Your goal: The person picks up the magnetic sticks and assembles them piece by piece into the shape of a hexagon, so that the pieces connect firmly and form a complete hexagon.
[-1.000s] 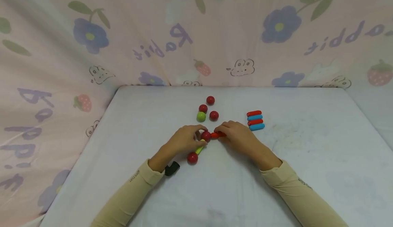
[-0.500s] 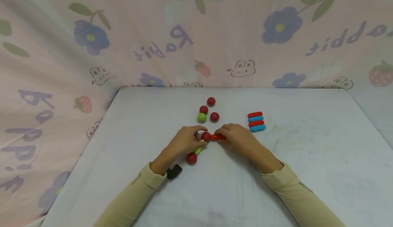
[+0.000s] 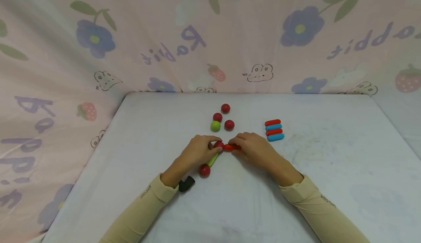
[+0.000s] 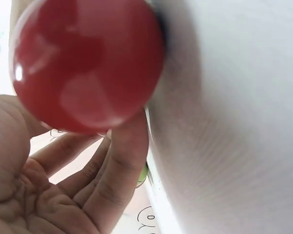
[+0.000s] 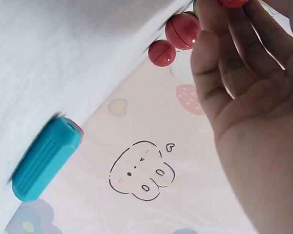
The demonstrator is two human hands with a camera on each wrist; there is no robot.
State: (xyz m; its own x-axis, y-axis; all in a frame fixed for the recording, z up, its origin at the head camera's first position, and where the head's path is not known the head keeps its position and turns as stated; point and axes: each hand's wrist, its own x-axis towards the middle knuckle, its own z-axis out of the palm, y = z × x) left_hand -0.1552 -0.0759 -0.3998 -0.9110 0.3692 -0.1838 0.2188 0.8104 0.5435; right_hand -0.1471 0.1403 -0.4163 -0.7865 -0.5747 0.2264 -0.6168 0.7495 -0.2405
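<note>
We pinch a red ball (image 3: 218, 145) in the grip of our left hand (image 3: 197, 150), near the middle of the white desk (image 3: 315, 170). Our right hand (image 3: 252, 148) is clamped on a red stick (image 3: 228, 147), its tip against that ball. A yellow-green stick (image 3: 212, 160) runs from beneath our left hand to a second red ball (image 3: 204, 170) nearer us.

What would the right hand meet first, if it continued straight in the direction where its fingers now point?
Probably the red ball in the left hand: the red stick that the right hand holds points at it. The two seem to touch, though depth is unclear.
</note>
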